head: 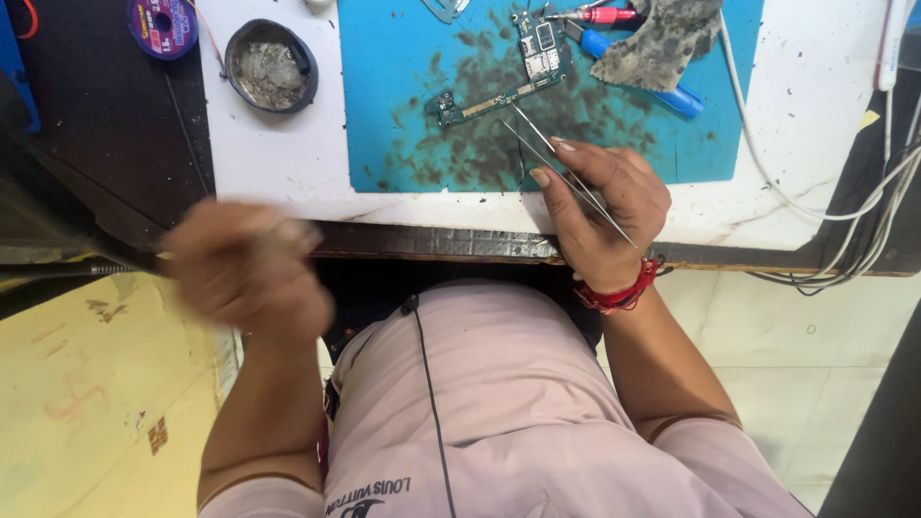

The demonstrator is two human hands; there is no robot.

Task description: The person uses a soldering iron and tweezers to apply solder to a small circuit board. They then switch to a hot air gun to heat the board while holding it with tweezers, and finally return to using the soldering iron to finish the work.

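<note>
The thin silver metal tweezers (566,173) are held in the right hand (600,216), which pinches them between the thumb and the first fingers. The two pointed tips reach up and to the left, ending just beside the lower edge of the long green L-shaped circuit board (508,72). I cannot tell if the tips touch the board. The board lies flat on the blue rubber work mat (403,115), which carries many dark stains around its middle. The right hand rests over the near edge of the mat and of the white counter (278,153). A red thread bracelet (619,293) is around the right wrist.

The left hand (245,269) is lower and to the left, in front of the counter edge and well apart from the mat. It is much blurred. It looks closed around something, but what it holds I cannot tell.

At the far side of the mat lie a blue-handled tool (643,72), a red-handled tool (604,14) and a dirty grey cloth (657,38) that partly covers them. To the left of the mat, on the counter, stands a round dark tin with grey wire wool (271,65). Further left, a purple round spool (161,24) lies on the dark surface. White cables (825,206) run along the right side of the counter.
</note>
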